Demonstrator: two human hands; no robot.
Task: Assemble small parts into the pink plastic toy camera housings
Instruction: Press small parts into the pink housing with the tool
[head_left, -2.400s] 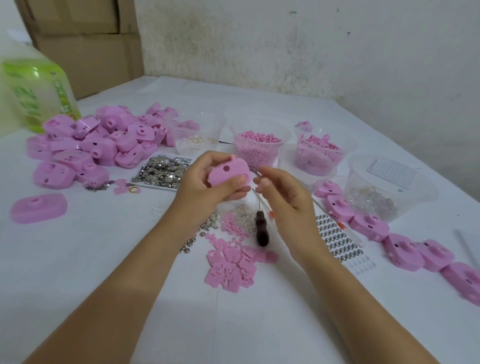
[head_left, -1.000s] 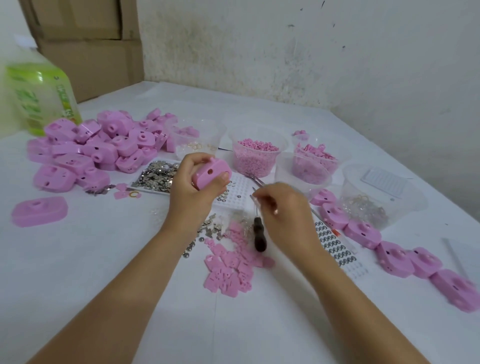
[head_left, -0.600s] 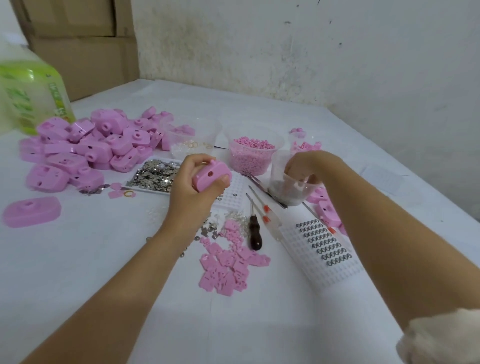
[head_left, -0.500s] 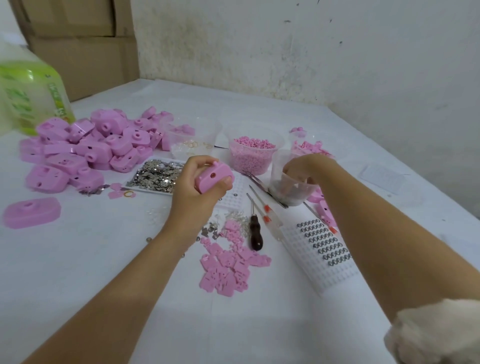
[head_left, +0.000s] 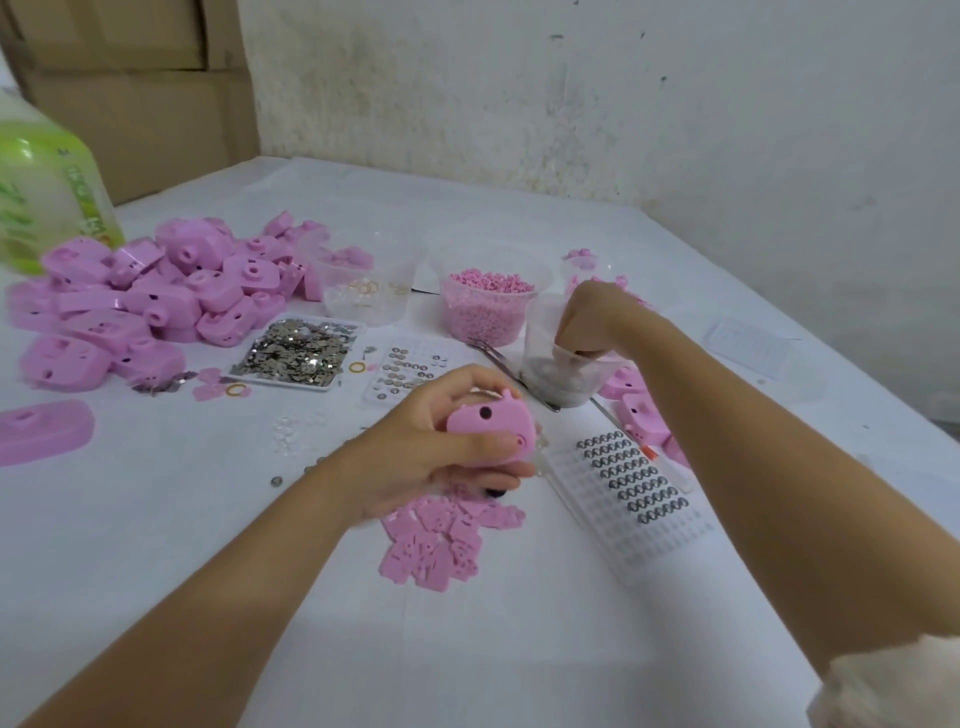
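Centre frame: left hand (head_left: 415, 452) grips a pink housing (head_left: 493, 428), thumb across its front, fingers curled behind. I see it held above the table, over a scatter of flat pink pieces (head_left: 431, 545). Right of centre, right hand (head_left: 592, 322) dips into a clear cup (head_left: 545, 358) of small dark parts. Its fingertips are bunched downward; I cannot tell whether they pinch anything. Upper left, a heap of housings (head_left: 145, 301). Just right of the held housing, a spring tray (head_left: 628, 499).

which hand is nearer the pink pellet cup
Right. The right hand is in the clear cup beside the pink pellet cup; the left hand holds a pink housing farther off.
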